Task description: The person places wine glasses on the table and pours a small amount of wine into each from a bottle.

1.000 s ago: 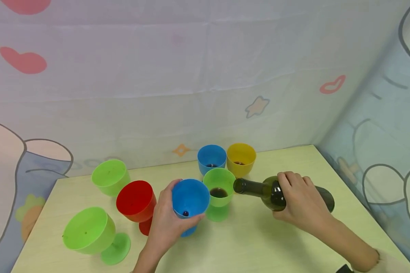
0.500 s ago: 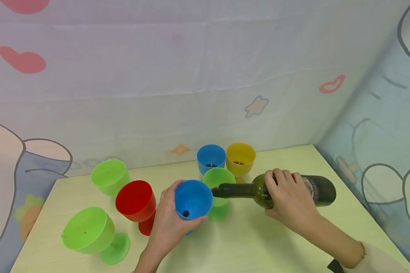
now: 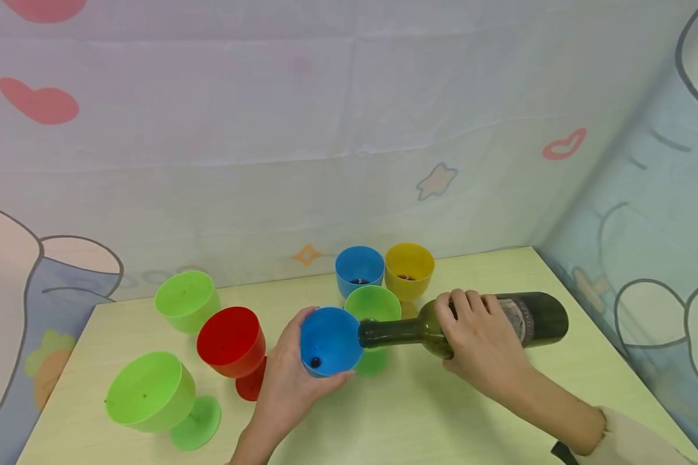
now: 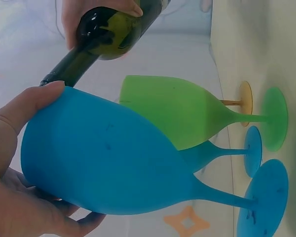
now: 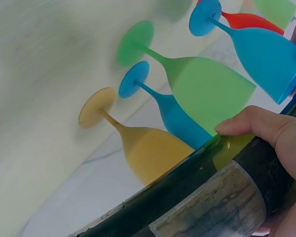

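Note:
My left hand (image 3: 291,381) grips the bowl of a blue goblet (image 3: 329,339), with a little dark liquid at its bottom. My right hand (image 3: 488,345) holds a dark green bottle (image 3: 538,318) nearly level, its mouth at the blue goblet's right rim and its neck over a green goblet (image 3: 378,300). In the left wrist view the thumb lies on the rim of the blue goblet (image 4: 103,153), close beside the bottle neck (image 4: 71,66). The right wrist view shows the labelled bottle (image 5: 212,197) under my fingers.
Behind the green goblet stand another blue goblet (image 3: 359,268) and a yellow goblet (image 3: 410,268), both with dark liquid. On the left are a red goblet (image 3: 232,345) and two green goblets (image 3: 189,303). A patterned cloth hangs behind the table (image 3: 442,413).
The bottle has moved left, from the green goblet's right side to the blue goblet's rim. My left hand has shifted slightly right with the blue goblet, which is tilted more.

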`<state>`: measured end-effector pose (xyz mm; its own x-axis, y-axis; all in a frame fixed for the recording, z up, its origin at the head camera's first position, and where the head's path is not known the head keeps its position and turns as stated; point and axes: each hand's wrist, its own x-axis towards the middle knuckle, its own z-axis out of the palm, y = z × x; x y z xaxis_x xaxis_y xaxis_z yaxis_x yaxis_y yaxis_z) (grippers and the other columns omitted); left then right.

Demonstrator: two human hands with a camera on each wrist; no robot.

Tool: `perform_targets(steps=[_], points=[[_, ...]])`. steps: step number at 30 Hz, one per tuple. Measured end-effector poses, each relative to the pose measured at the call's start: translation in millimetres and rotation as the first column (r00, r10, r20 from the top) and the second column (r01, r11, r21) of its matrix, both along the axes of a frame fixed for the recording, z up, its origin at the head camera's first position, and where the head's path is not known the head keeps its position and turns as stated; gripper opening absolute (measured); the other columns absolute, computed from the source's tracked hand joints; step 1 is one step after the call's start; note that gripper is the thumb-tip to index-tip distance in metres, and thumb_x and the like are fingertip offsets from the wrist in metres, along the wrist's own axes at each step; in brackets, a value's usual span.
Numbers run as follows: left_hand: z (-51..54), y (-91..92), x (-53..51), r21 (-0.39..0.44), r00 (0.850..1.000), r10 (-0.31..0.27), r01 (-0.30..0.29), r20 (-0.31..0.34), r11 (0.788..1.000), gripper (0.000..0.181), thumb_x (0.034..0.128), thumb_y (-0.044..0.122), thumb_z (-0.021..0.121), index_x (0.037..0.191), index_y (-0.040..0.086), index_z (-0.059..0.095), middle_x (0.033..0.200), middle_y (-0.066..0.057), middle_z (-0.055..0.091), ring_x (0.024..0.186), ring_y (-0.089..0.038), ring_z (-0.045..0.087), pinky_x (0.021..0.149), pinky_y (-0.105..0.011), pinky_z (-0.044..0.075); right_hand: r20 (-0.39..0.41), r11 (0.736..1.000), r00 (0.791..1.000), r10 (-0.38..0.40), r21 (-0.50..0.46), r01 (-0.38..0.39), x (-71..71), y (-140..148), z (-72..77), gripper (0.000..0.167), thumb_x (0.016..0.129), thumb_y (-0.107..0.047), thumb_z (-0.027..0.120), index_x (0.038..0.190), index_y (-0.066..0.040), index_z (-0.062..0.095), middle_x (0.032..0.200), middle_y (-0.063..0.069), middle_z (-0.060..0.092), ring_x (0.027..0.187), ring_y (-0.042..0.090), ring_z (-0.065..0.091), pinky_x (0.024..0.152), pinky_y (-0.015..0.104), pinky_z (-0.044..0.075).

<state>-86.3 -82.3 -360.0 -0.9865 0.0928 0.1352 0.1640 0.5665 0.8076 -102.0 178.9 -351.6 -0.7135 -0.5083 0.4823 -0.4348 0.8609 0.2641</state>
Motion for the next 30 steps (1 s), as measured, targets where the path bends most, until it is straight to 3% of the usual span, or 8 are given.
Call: perform_targets(steps=[11,20,30], points=[[0.4,0.6,2.5,-0.005,1.000,-0.026,0.026,-0.002,1.000,0.088,0.0620,0.027,0.084,0.134,0.010,0.036,0.129,-0.014,0.044,0.117,-0.037,0.041,0.075,-0.047,0.050,-0.025,0.999,0.999,0.021,0.030,-0.020,-1.5,-3.8,-0.5,0.067,0.047,-0.024,0.083,0.095,0.002,0.046,0.081,0.017,0.048,0.071,0.032,0.047,0.064,0.042,0.041],[-1.7,0.7,2.0,-0.019,1.000,-0.009,0.009,0.008,1.000,0.087,0.0611,0.025,0.085,0.133,0.012,0.037,0.128,-0.012,0.045,0.117,-0.035,0.040,0.076,-0.047,0.050,-0.043,0.998,0.998,0.037,0.051,-0.035,-1.4,-5.1,2.0,0.066,0.049,-0.024,0.082,0.096,0.003,0.045,0.081,0.018,0.047,0.070,0.032,0.046,0.064,0.042,0.041],[-4.6,2.9,3.1,-0.029,0.999,-0.020,0.020,-0.024,0.999,0.087,0.0608,0.026,0.085,0.132,0.011,0.038,0.127,-0.013,0.046,0.115,-0.034,0.042,0.075,-0.046,0.051,-0.043,0.996,0.999,0.024,0.090,-0.020,0.0,-4.3,6.9,0.066,0.048,-0.022,0.083,0.095,0.003,0.046,0.081,0.019,0.048,0.072,0.033,0.047,0.066,0.043,0.042]])
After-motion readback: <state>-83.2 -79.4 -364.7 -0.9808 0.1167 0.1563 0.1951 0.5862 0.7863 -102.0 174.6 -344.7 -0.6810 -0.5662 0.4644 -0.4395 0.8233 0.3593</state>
